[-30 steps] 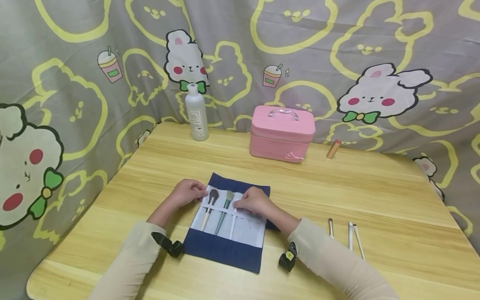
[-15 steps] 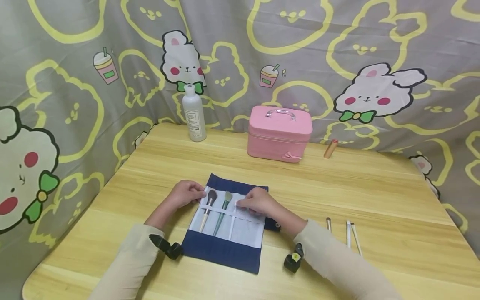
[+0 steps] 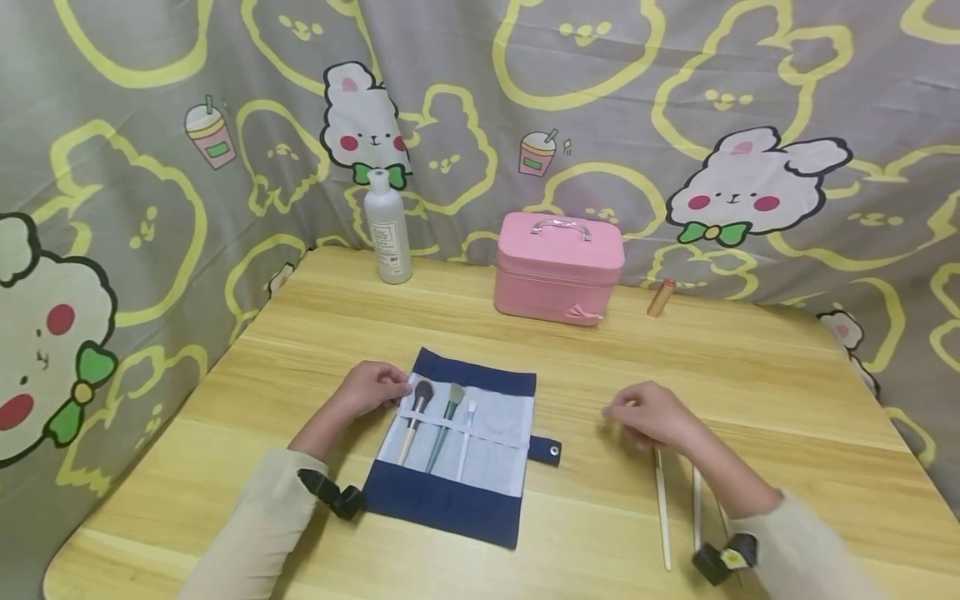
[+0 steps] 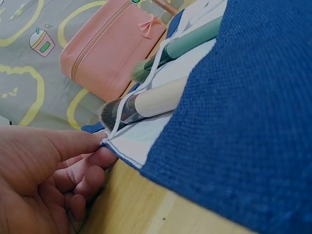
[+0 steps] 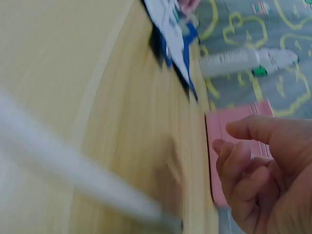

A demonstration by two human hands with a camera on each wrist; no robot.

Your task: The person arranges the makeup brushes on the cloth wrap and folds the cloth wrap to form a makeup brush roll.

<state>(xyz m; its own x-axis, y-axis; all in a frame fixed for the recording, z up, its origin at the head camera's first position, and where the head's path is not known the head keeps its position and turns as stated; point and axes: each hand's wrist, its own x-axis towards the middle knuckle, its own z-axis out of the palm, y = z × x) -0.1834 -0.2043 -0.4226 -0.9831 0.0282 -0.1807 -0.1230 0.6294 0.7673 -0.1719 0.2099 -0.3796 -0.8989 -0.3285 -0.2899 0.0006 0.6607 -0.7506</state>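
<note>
A navy and pale grey brush roll (image 3: 495,467) lies unfolded on the table. Its strap holds a dark-bristled makeup brush (image 3: 414,421), a green brush (image 3: 446,429) and a slim white brush (image 3: 466,442). My left hand (image 3: 371,387) pinches the roll's left edge between thumb and fingers, close up in the left wrist view (image 4: 63,170). To the right, my right hand (image 3: 652,414) hovers over loose brushes, its fingers loosely bent around nothing. A white-handled brush (image 3: 663,521) lies below it, with another white handle (image 3: 697,508) beside it; my hand and forearm partly hide them.
At the back stand a pink case (image 3: 558,271) with a metal handle, a white bottle (image 3: 388,233) to its left and a small orange-brown tube (image 3: 662,298) to its right. A snap tab (image 3: 545,450) sticks out from the roll's right side. Patterned curtain hangs behind.
My right hand has let go of the slim white brush in the roll and moved right, over the loose brushes. The left hand keeps its place at the roll's edge.
</note>
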